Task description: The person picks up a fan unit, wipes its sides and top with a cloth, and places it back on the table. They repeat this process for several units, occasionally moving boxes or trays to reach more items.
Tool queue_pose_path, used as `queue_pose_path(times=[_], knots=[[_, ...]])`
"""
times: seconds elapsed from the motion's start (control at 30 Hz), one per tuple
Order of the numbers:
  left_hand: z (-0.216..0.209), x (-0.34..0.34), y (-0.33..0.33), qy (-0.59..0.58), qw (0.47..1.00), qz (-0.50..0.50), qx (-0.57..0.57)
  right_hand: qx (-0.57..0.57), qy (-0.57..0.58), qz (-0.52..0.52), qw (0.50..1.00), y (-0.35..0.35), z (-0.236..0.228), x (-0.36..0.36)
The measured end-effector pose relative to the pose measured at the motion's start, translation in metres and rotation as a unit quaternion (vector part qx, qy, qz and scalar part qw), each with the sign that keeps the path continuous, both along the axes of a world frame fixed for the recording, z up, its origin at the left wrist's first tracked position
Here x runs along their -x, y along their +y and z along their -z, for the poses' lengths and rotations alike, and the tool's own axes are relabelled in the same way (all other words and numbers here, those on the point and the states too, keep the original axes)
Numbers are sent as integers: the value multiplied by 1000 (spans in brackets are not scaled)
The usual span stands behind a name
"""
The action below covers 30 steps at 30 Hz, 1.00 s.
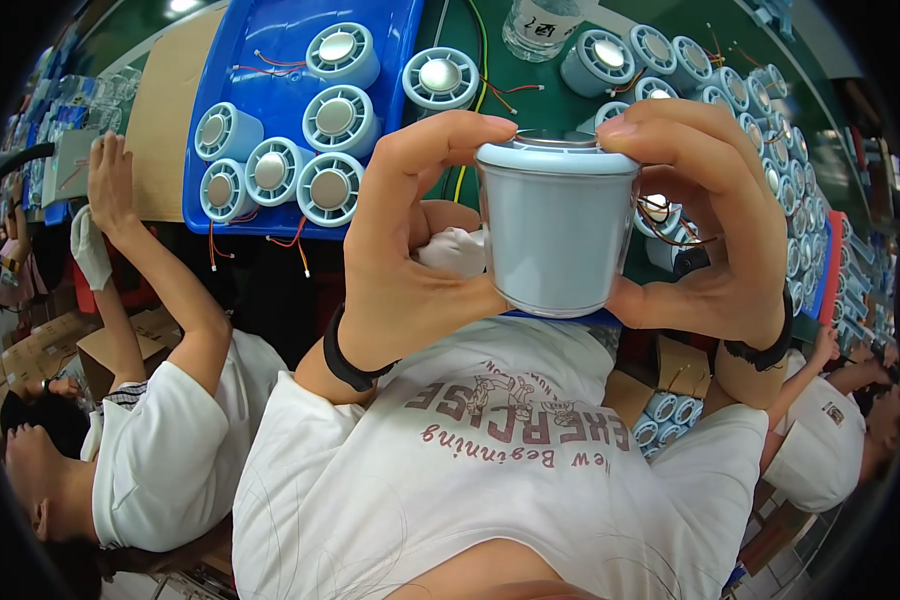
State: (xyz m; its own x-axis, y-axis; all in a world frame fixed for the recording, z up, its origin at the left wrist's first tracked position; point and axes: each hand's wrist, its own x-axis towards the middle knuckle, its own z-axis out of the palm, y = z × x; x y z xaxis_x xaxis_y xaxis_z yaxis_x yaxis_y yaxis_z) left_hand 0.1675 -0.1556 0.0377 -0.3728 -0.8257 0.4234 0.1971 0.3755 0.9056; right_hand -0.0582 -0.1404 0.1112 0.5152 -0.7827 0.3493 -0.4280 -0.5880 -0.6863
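Observation:
Close in front of me, both hands hold a light-blue cup-shaped unit point(558, 235) upright. A clear sleeve seems to surround its wall, and a metal disc shows edge-on at its top. My left hand point(395, 235) is closed on its left side, fingertip at the upper rim and thumb near the base. My right hand point(725, 210) grips the other side in the same way. Something white point(453, 250), perhaps cloth, shows inside the curl of my left hand. Beside my right hand, thin coloured wires point(675, 225) show behind the unit.
A blue tray point(270, 50) holds several similar units with wires. Another unit point(440, 78) stands beside it, near a clear container point(542, 28). Many more units point(655, 50) crowd the green table's right side. Co-workers sit at left point(170, 440) and right point(820, 440). A cardboard box point(682, 368) stands low.

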Motion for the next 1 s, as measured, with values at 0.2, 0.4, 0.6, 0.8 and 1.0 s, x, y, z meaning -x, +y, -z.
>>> queue_pose_path(times=[0.2, 0.4, 0.6, 0.8, 1.0], knots=[[1, 1, 1, 17, 1000, 8, 11, -16, -15, -3, 1000, 4, 1, 0], [-1, 8, 1, 51, 998, 42, 1, -139, -160, -35, 977, 4, 19, 1], [-3, 3, 2, -20, 992, -22, 121, -165, -138, -54, 975, 1, 13, 3], [6, -8, 6, -207, 915, -99, 332, -27, 74, 0, 997, -1, 7, -13], [9, -4, 4, -185, 926, -239, 224, 0, 90, 10, 996, -31, -5, -21]])
